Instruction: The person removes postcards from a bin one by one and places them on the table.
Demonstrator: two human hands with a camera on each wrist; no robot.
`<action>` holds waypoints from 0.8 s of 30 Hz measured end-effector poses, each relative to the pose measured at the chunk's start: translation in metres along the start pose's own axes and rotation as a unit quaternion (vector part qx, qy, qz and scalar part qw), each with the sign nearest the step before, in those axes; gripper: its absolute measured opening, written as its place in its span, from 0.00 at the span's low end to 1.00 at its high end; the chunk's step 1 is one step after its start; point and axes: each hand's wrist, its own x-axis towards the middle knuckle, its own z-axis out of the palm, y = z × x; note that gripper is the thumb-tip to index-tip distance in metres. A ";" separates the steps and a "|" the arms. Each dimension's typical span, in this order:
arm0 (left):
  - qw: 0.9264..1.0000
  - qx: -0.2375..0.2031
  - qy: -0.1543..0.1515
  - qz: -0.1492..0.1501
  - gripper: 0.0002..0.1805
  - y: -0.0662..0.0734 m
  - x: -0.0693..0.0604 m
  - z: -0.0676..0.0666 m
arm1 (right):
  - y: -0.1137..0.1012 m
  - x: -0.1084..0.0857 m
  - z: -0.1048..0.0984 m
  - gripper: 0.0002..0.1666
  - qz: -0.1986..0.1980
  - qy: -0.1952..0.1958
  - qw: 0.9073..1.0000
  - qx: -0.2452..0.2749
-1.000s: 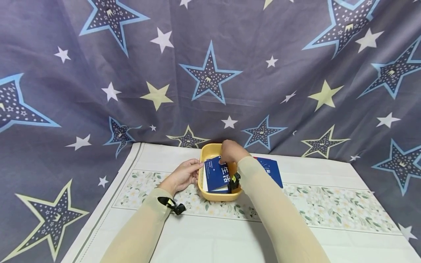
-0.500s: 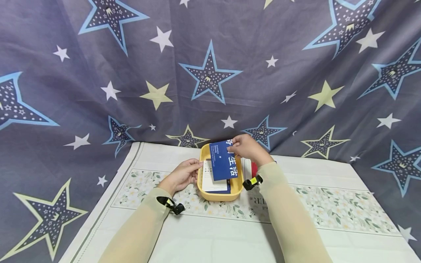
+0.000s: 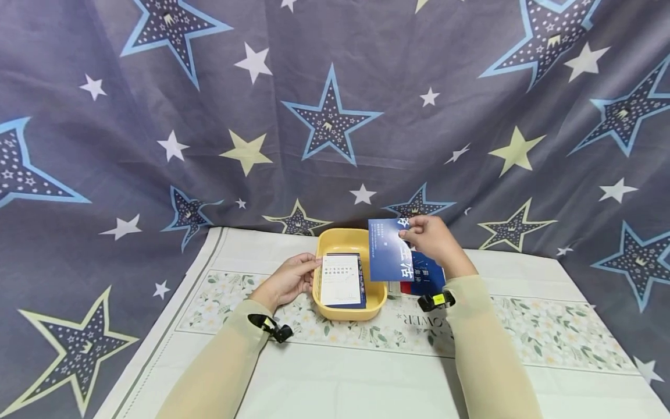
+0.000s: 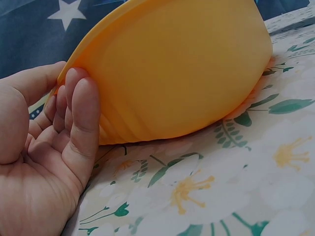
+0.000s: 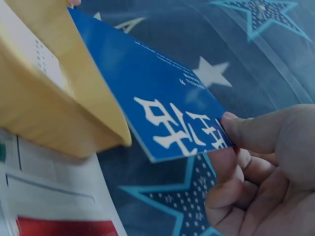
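A yellow basin (image 3: 349, 315) stands on the table near the curtain, with a white card (image 3: 340, 285) over blue ones inside. My left hand (image 3: 289, 281) pinches its left rim between thumb and fingers; in the left wrist view the hand (image 4: 54, 132) is at the yellow wall (image 4: 177, 69). My right hand (image 3: 434, 238) holds a blue card with white characters (image 3: 386, 250) by its right edge, raised beside the basin's right rim. The right wrist view shows thumb and fingers of that hand (image 5: 266, 167) pinching a corner of the blue card (image 5: 147, 83).
Right of the basin, partly under the raised card and right arm, lie a blue card (image 3: 426, 276) and something red (image 5: 64, 227). A white tablecloth (image 3: 335, 378) with a floral band covers the table. A star-patterned curtain (image 3: 293, 192) hangs directly behind.
My right hand has lifted the blue card out of the basin and moved it right, uncovering the white card. My left hand has stayed at the rim.
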 end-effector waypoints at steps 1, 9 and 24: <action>1.000 0.001 0.000 -0.001 0.11 0.000 0.000 0.000 | 0.003 -0.001 -0.003 0.21 0.002 0.001 1.000 0.000; 1.000 0.006 -0.003 0.001 0.15 -0.002 0.001 -0.003 | 0.022 -0.006 -0.027 0.19 -0.002 0.020 1.000 0.008; 1.000 0.010 -0.001 0.002 0.10 -0.003 0.002 -0.003 | 0.037 -0.016 -0.051 0.20 0.029 0.012 0.999 -0.022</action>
